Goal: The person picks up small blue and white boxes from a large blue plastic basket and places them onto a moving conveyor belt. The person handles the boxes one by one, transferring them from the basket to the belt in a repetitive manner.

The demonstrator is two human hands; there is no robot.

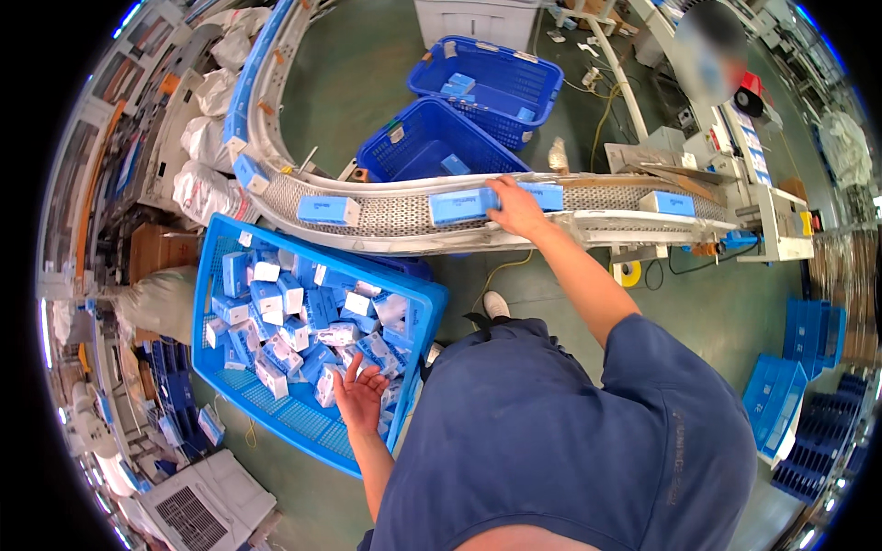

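My right hand (516,208) reaches over the conveyor belt (390,216), its fingers and thumb closed on the end of a blue-and-white carton (457,207). Just beyond that hand lies another blue carton (544,196), partly covered by it. My left hand (362,393) hovers at the near side of a large light-blue crate (312,447), palm up with fingers apart and nothing in them. Many small blue-and-white boxes (283,354) lie jumbled in the crate. Farther along the belt sit a carton (328,210) on the left and a carton (668,203) on the right.
Behind the conveyor, two dark-blue baskets (439,110) hold a few boxes. A person (712,50) is at the far right, beside the conveyor's end. White sacks (207,138) line the left. Blue crates (774,395) stand at the right, and a yellow tape roll (627,273) hangs below the belt.
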